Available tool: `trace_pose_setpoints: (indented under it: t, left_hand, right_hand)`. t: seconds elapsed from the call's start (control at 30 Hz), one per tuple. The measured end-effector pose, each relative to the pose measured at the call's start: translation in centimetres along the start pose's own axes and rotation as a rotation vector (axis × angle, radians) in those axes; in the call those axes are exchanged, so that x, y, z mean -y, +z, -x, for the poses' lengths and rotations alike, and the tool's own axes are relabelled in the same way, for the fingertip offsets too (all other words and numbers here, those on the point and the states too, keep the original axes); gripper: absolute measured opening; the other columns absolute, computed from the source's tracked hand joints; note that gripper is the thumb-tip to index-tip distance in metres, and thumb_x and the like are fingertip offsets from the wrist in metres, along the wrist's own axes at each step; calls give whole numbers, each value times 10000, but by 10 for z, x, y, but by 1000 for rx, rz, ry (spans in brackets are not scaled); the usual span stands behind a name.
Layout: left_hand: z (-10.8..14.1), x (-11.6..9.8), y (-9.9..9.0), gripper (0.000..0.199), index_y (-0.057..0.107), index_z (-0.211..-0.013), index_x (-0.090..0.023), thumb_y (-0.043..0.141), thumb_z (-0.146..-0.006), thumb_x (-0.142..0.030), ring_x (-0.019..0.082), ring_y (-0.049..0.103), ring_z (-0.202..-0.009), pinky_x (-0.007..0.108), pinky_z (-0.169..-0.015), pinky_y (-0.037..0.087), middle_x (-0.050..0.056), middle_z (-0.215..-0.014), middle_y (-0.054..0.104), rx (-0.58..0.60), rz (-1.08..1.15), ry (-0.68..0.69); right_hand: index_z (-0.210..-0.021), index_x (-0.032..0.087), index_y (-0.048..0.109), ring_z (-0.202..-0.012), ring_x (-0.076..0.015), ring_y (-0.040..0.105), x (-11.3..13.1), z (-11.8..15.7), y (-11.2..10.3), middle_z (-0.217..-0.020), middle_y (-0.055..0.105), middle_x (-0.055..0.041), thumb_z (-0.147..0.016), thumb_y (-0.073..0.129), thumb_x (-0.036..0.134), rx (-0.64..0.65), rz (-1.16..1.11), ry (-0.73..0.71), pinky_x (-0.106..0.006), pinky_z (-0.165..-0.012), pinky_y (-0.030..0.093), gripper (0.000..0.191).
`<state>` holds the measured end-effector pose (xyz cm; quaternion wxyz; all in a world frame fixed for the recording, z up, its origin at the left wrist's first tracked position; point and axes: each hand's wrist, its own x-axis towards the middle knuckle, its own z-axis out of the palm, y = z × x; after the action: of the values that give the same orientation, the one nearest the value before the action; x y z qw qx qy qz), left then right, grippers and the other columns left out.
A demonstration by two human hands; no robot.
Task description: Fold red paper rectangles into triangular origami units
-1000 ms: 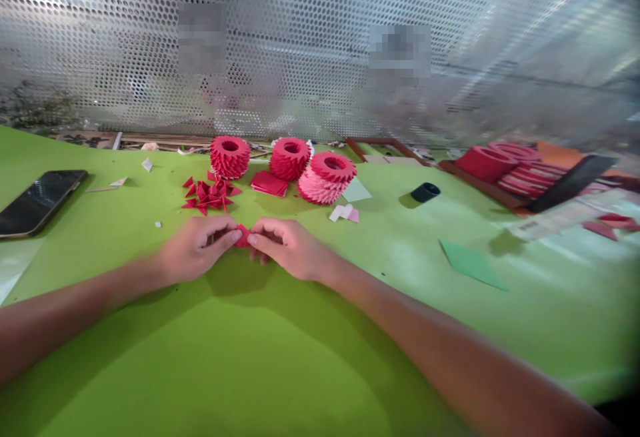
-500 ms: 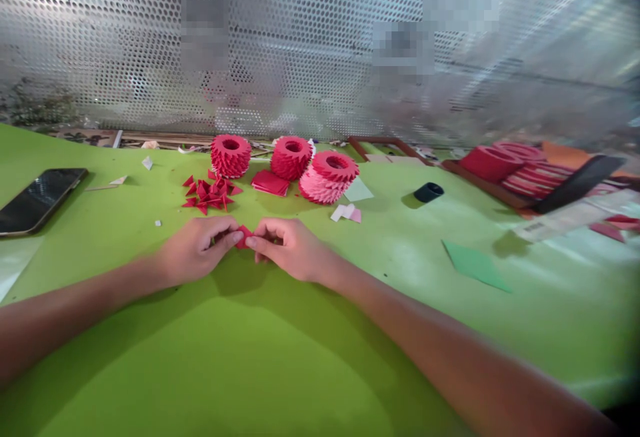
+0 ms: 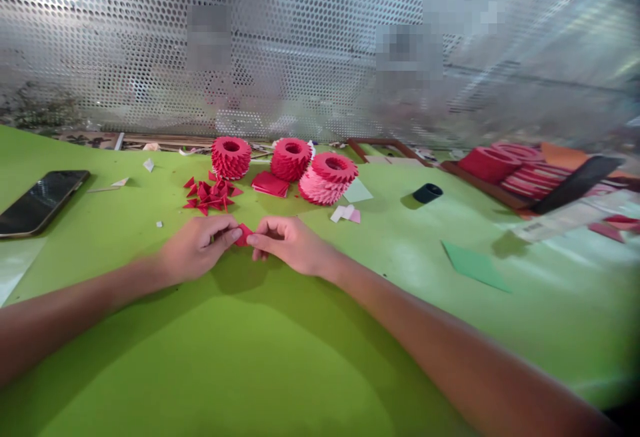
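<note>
Between my hands is a small red paper piece (image 3: 243, 234), partly covered by the fingers. My left hand (image 3: 200, 247) pinches its left side between thumb and forefinger. On the other side, my right hand (image 3: 290, 243) grips the right edge with thumb and fingertips. Just beyond my left hand lies a pile of folded red paper triangles (image 3: 210, 195). A stack of red paper slips (image 3: 271, 184) rests to its right. Behind them stand a red ring of folded paper (image 3: 231, 159), a second red ring (image 3: 291, 159) and a pink-and-red one (image 3: 329, 180).
A phone (image 3: 43, 203) lies at the left. Toward the right are a dark cylinder (image 3: 428, 193), a green paper sheet (image 3: 475, 267) and a brown tray (image 3: 475, 182) with red paper rings. Pink and white scraps (image 3: 346, 213) lie near the middle. A perforated metal screen (image 3: 310, 37) rises behind the green table (image 3: 225, 370).
My right hand has shifted very slightly, and a little more of the red paper shows between the fingers. My left hand keeps its pinch. Objects on the table stay put.
</note>
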<state>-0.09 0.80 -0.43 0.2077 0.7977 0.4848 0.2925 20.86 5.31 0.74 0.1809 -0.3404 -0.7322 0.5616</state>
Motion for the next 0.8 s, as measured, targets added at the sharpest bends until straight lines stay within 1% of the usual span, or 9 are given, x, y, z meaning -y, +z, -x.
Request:
trace_pose_setpoints:
  t: [0.1, 0.27, 0.37, 0.43, 0.57, 0.63, 0.73, 0.8]
  left_hand:
    - [0, 0, 0, 334, 542, -740, -170, 392, -977, -351, 137, 496, -568, 230, -525, 332, -2, -631, 551, -3, -3, -1]
    - [-1, 1, -1, 339, 536, -735, -171, 386, -969, -367, 132, 474, -549, 230, -519, 328, -13, -612, 519, 6, 3, -26]
    - [0, 0, -1, 345, 518, -714, -174, 382, -968, -364, 127, 466, -539, 228, -517, 335, -21, -596, 490, 29, 3, -38]
    - [1, 0, 0, 337, 529, -727, -171, 385, -971, -353, 132, 491, -562, 233, -532, 349, -14, -619, 516, 44, 3, -26]
    - [2, -2, 1, 316, 557, -763, -167, 390, -982, -323, 137, 527, -599, 239, -562, 377, -3, -666, 564, 73, 32, 15]
    - [2, -2, 0, 323, 563, -765, -167, 391, -991, -321, 132, 530, -597, 236, -564, 391, -7, -666, 565, 95, 69, 34]
    - [4, -4, -2, 353, 573, -765, -168, 380, -1009, -334, 128, 546, -600, 231, -560, 412, -9, -669, 581, 118, 104, 54]
    - [6, -4, -3, 337, 599, -827, -165, 378, -1014, -336, 127, 561, -600, 230, -549, 429, -3, -697, 612, 83, 85, 71]
  right_hand:
    - [-849, 163, 612, -682, -123, 601, 0, 0, -2, -794, 715, -37, -899, 627, 448, 40, 0, -22, -241, -602, 425, 289]
    - [-806, 167, 587, -606, -106, 556, 0, 1, -5, -765, 711, -29, -918, 602, 444, 20, 86, -8, -224, -534, 382, 300]
    - [-820, 170, 578, -626, -107, 570, 2, 1, -5, -771, 707, -24, -949, 560, 407, 60, 117, -5, -226, -569, 408, 271]
    - [-830, 170, 584, -640, -110, 576, 4, 2, -3, -774, 701, -24, -958, 547, 396, 78, 157, -13, -229, -583, 414, 263]
    - [-835, 166, 613, -598, -108, 545, 5, 5, 2, -761, 681, -23, -964, 518, 445, 49, 280, -82, -237, -562, 394, 322]
    - [-838, 164, 613, -620, -117, 570, 3, 5, 3, -774, 690, -33, -972, 502, 428, 56, 270, -106, -242, -578, 411, 317]
    - [-822, 158, 607, -651, -127, 604, -1, 4, 4, -781, 699, -44, -961, 523, 389, 84, 182, -125, -244, -596, 441, 282]
    - [-832, 155, 611, -651, -129, 613, -4, 2, 4, -773, 700, -46, -953, 535, 375, 83, 97, -127, -247, -598, 456, 263]
